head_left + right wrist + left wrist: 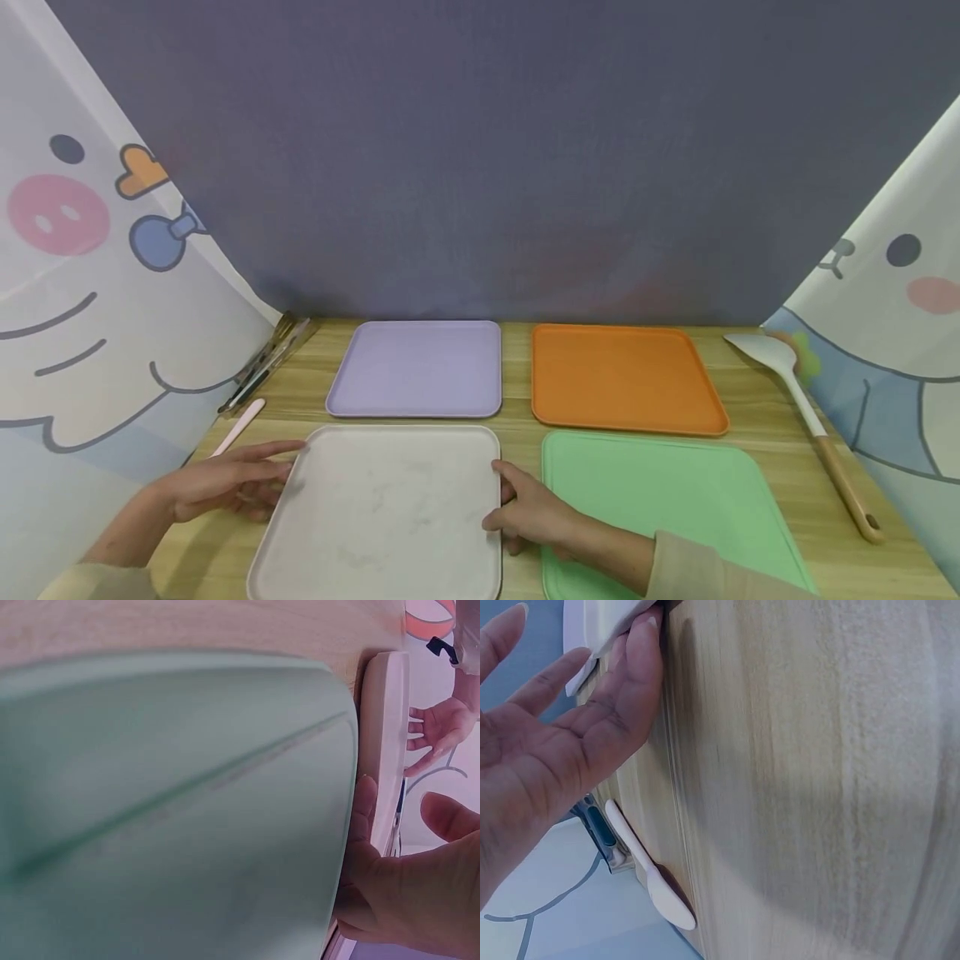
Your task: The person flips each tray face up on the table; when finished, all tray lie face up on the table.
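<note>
A white marbled tray [390, 508] lies on the wooden table, between both hands. My left hand [232, 482] is at its left edge, fingers loosely spread. In the left wrist view the lower fingertips [646, 634] meet the tray's rim. On the opposite side, my right hand [532, 510] touches the right edge, index finger and thumb at the rim. The right wrist view has its fingers [361, 817] along the tray's outer side [384, 727] and the thumb [446, 817] raised apart. Under the right forearm is a green tray [660, 492].
Behind stand a lilac tray [420, 367] and an orange tray [622, 379] side by side. A pink spoon [649, 862] and several metal utensils [266, 367] lie at the left edge. A white turner with a wooden handle [806, 408] lies at the right. Printed cloth walls enclose the table.
</note>
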Motion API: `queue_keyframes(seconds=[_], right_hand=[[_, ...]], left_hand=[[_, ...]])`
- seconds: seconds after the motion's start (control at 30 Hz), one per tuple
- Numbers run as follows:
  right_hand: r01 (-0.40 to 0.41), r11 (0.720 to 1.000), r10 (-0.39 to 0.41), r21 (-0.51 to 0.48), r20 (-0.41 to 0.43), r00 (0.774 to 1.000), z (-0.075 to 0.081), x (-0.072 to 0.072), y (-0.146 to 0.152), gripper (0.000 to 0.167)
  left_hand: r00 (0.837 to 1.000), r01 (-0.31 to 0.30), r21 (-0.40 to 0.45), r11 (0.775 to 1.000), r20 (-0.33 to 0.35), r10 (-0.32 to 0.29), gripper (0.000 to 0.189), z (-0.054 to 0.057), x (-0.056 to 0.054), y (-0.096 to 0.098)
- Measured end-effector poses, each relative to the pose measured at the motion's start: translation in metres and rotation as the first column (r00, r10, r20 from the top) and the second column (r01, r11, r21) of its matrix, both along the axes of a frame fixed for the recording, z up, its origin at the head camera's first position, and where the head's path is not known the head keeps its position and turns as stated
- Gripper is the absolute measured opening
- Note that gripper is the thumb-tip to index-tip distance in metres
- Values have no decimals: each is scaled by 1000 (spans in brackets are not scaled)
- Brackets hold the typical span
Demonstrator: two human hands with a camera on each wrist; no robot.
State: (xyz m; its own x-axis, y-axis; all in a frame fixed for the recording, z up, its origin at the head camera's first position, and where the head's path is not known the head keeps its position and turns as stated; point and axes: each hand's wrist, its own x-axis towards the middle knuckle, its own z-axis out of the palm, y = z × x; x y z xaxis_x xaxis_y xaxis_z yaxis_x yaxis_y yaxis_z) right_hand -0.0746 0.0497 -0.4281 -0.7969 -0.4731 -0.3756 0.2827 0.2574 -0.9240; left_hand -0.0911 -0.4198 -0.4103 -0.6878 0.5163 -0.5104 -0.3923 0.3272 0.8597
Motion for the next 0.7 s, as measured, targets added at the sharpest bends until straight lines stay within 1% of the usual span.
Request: queue_keyframes(seconds=[0.17,0.37,0.53,0.7], right_hand=[[13,1000,-13,6,10,1000,1,1,1,89],[8,1000,-8,-6,-1,1000,0,0,0,87],[9,1000,-9,-8,2,1000,1,0,-1,86],[13,1000,-13,-13,4,1000,2,0,-1,85]], left_hand=[[1000,-8,-1,1000,1,8,62,2,2,0],[1000,-13,-8,1000,-1,13,59,6,3,0],[1000,-20,-3,1000,10,20,58,8,2,-2],[1000,-25,-6,1000,1,25,61,8,2,-2]])
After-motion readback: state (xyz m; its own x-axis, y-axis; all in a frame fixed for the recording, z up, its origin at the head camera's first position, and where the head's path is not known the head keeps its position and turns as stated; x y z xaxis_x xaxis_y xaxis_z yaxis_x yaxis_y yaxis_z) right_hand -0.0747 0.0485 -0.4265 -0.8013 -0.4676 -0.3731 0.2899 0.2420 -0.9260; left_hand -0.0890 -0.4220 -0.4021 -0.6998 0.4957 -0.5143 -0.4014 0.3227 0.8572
